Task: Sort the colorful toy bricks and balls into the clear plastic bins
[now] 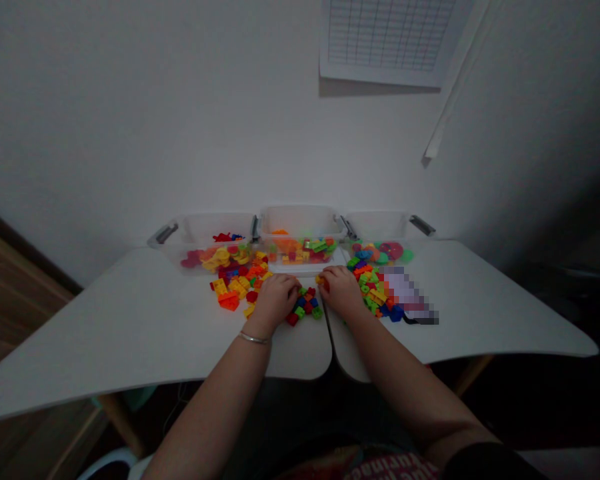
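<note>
My left hand (279, 298), with a silver bangle on its wrist, has its fingers curled together by a small pile of red, blue and green toy blocks (307, 304). What those fingers hold, if anything, is hidden. Opposite it, my right hand (341, 291) pinches a small yellow toy block (321, 281) between thumb and fingers. Beyond my left hand lies a heap of mostly yellow, orange and red blocks (237, 287). More blocks in green, orange, yellow and blue (375, 290) are spread to the right of my right hand.
Three clear plastic bins, left (217, 223), middle (303, 220) and right (377, 225), stand against the wall with colourful pieces inside. A blurred-out flat item (410, 293) lies on the right. The white tabletops (170, 320) meet at a seam between my arms. A printed sheet (387, 40) hangs above.
</note>
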`<state>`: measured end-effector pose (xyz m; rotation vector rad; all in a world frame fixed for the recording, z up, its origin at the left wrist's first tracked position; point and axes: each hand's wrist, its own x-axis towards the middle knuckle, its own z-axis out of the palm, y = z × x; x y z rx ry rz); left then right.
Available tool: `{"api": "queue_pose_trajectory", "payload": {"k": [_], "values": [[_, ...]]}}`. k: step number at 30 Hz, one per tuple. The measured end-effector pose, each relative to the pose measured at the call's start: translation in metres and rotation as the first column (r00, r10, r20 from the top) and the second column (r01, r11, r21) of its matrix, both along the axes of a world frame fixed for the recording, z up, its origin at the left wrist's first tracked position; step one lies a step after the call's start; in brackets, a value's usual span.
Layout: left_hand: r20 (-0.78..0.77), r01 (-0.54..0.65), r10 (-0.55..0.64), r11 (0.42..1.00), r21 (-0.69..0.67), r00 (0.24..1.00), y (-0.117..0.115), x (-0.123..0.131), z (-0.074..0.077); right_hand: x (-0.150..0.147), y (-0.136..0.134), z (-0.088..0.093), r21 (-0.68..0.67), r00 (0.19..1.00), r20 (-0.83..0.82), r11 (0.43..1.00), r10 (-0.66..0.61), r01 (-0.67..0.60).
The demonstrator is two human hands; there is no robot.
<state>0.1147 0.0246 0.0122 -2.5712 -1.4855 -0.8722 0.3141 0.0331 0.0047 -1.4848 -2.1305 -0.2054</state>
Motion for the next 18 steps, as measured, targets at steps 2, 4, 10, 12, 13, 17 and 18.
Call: {"api": "queue_pose_trajectory", "payload": {"k": [2, 4, 10, 12, 13, 17, 18], "values": [[0.000, 0.001, -0.001, 1.000, -0.001, 1.000, 0.000, 0.000, 0.000, 0.000, 0.002, 0.000, 0.006, 1.000, 0.004, 1.000, 0.002, -0.002], [-0.007, 0.001, -0.001, 1.000, -0.003, 1.000, 0.001, 0.000, 0.000, 0.000, 0.004, -0.001, 0.020, 1.000, 0.000, 1.000, -0.001, 0.001], [-0.019, 0.006, -0.006, 1.000, -0.013, 1.000, 0.001, 0.000, 0.000, -0.002, 0.012, 0.000, 0.020, 0.999, 0.028, 0.999, -0.031, 0.030], [-0.021, 0.005, -0.005, 1.000, -0.011, 1.000, 0.001, 0.000, 0.000, -0.003, 0.014, 0.000, 0.014, 0.998, 0.041, 0.999, -0.038, 0.037], [-0.021, 0.004, -0.004, 1.000, -0.010, 1.000, 0.001, 0.000, 0.000, -0.003, 0.015, 0.000, 0.013, 0.998, 0.045, 0.999, -0.040, 0.040], [-0.019, 0.003, -0.004, 1.000, -0.013, 1.000, 0.000, 0.000, 0.001, -0.004, 0.018, 0.000, 0.047, 0.999, 0.020, 0.998, -0.030, 0.029], [-0.018, 0.004, -0.005, 1.000, -0.016, 1.000, 0.000, 0.000, 0.001, -0.004, 0.019, 0.000, 0.058, 1.000, 0.012, 0.998, -0.027, 0.027]]}}
